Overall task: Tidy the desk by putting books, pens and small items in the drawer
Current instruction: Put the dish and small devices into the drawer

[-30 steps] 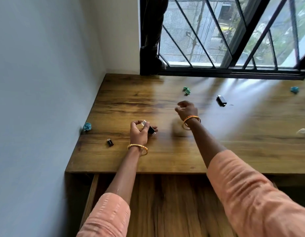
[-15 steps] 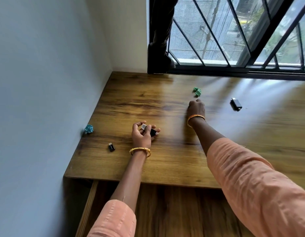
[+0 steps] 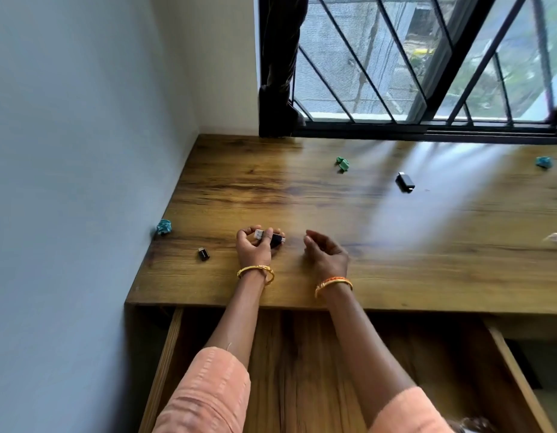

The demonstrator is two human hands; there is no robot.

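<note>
Left hand [image 3: 253, 250] grips small black-and-silver USB adapters [image 3: 268, 238] near the wooden desk's [image 3: 396, 245] front-left corner; right hand [image 3: 327, 256] loosely curled, empty.

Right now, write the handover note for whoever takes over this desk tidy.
Left hand: shut on a USB stick, resting on the desk.
Right hand: loosely curled, nothing visible in it.
Drawer: pulled open below the desk edge; no items visible in the part shown.
Still on the desk: small black adapter, black stick, blue wad by the wall, green wad, blue wad far right.
Left: drop the held stick in, then the rest.
</note>
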